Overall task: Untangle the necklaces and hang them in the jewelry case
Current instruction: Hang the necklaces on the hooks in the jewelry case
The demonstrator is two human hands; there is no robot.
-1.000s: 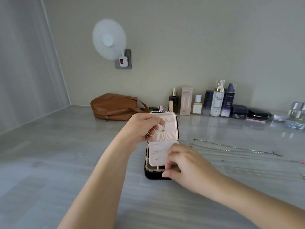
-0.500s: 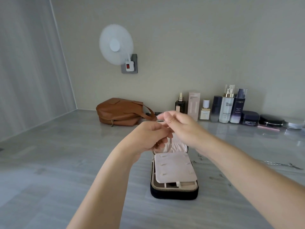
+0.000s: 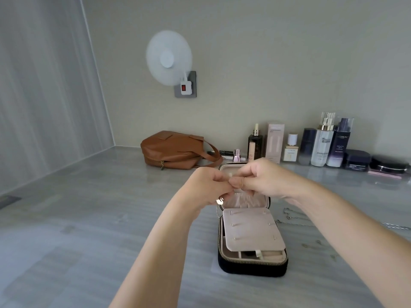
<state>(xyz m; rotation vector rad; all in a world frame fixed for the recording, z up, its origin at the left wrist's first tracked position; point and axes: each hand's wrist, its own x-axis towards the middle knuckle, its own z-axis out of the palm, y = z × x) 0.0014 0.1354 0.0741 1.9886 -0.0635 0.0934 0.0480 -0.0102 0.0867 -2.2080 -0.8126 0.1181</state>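
The black jewelry case [image 3: 253,266] lies open on the grey table, its pink flap [image 3: 251,230] folded down over the base and its lid [image 3: 231,166] standing upright. My left hand [image 3: 209,185] and my right hand [image 3: 264,177] meet fingertip to fingertip in front of the lid. Both pinch a thin necklace [image 3: 219,200]; its gold pendant and a bit of chain dangle below my left hand, beside the case's left edge. The chain between my fingers is too fine to make out. More silver necklaces [image 3: 291,217] lie stretched on the table to the right of the case.
A brown leather bag [image 3: 173,150] lies behind the case to the left. A row of cosmetic bottles and jars [image 3: 322,145] lines the back wall. A small white fan [image 3: 169,57] is plugged into the wall socket above.
My right hand left the case's front edge and rose to meet my left hand at the lid. The flap now lies flat over the base. Since half a second ago the hands barely moved.
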